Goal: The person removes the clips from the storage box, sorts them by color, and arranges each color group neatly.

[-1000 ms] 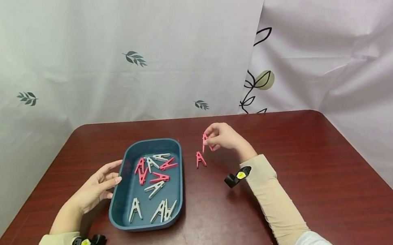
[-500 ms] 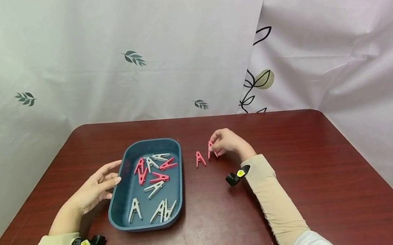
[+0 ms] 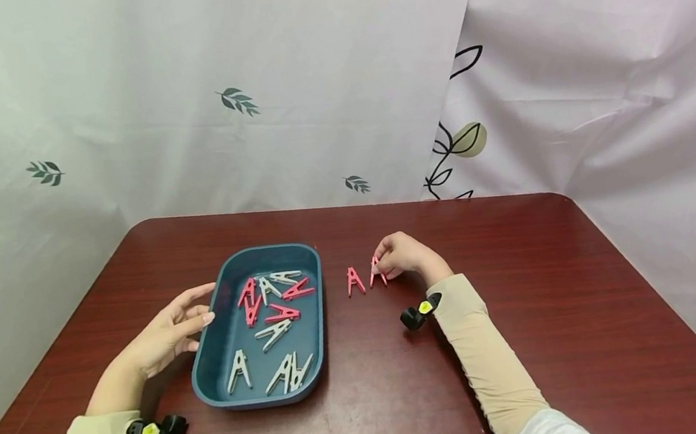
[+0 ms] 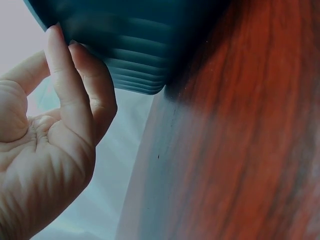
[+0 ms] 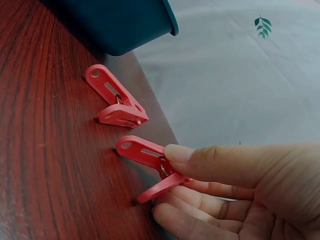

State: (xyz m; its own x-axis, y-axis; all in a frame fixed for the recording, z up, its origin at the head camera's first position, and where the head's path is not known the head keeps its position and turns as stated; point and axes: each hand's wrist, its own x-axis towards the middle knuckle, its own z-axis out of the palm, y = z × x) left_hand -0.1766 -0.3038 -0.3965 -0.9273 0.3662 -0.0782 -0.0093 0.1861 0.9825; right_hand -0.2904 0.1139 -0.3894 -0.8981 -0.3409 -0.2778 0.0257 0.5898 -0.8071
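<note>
your left hand (image 3: pixel 170 334), fingers loosely parted, touches the side of the dark blue rectangular plastic tray (image 3: pixel 257 366); your right hand (image 3: pixel 406 255) pinches a pink a-shaped plastic clip (image 5: pixel 137 153) at the red-brown wooden tabletop (image 3: pixel 529 310), near a matching pink clip (image 5: pixel 120 114).

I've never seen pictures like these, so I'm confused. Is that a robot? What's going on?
No robot: these are a person's left hand and right hand. The wide picture comes from a camera worn on the head; the two close ones come from cameras on the wrists. On the table sits a blue tray with white clips and red clips inside. The left hand touches the tray's side. The right hand pinches one more red clip, and beside it another red clip is on the table.
</note>
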